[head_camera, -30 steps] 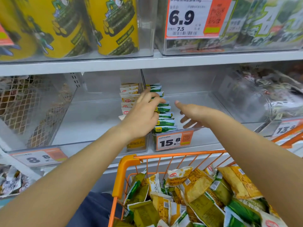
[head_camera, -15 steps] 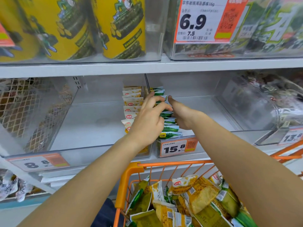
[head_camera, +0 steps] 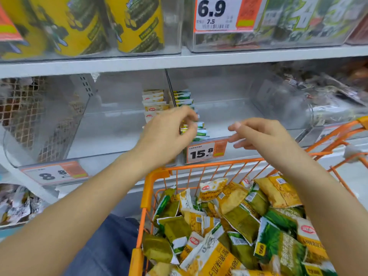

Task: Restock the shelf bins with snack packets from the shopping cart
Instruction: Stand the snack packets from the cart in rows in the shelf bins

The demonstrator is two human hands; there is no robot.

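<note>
Head view shows a blurry shelf. The left hand (head_camera: 167, 134) covers part of the two rows of packets, so I cannot tell if its curled fingers touch any. The green packets (head_camera: 188, 98) stand in a row behind and just right of that hand, and the yellow packets (head_camera: 154, 101) stand in a row just behind it. A thin divider (head_camera: 170, 90) runs between the two rows. The bags far right of the right hand (head_camera: 258, 134) are too smeared to make out.

Below both hands sits the orange cart (head_camera: 154, 182), full of loose snack packets (head_camera: 235, 222) in yellow and green; its bottom is cut off. A price tag (head_camera: 206, 151) reading 15.8 hangs between the hands, a bit lower. Yellow cans (head_camera: 139, 24) stand on the shelf above.

Both hands hang in the air in front of the bins, fingers loosely bent, holding nothing. The right hand's fingers point toward the left hand.
</note>
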